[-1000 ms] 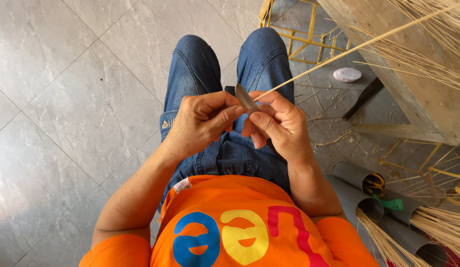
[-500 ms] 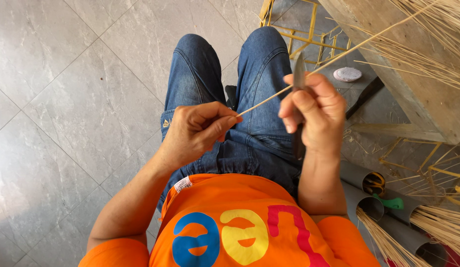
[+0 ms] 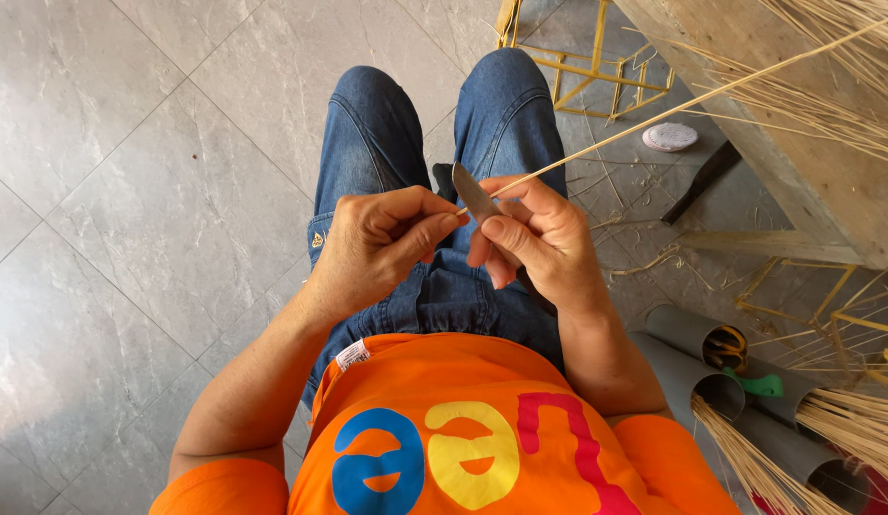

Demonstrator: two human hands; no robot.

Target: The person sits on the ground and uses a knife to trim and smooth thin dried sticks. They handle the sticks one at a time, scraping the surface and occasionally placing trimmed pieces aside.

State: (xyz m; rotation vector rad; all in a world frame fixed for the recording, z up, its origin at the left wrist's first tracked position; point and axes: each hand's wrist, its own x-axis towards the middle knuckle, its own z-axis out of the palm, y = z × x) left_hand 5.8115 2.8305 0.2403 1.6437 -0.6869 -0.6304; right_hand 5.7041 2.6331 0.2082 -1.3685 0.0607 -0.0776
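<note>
Since the earlier frame, right hand (image 3: 544, 243) has dropped back beside left hand (image 3: 372, 243) over the lap. Left grip pinches the bamboo strip (image 3: 654, 114) end; right grip holds the knife blade (image 3: 474, 194) against it. Strip runs up-right.

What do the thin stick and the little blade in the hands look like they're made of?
The stick looks like split bamboo or similar plant fibre: pale straw colour, matte, long and thin. The blade, held by the right hand, looks like bare metal: dull grey, flat, faint sheen.
</note>
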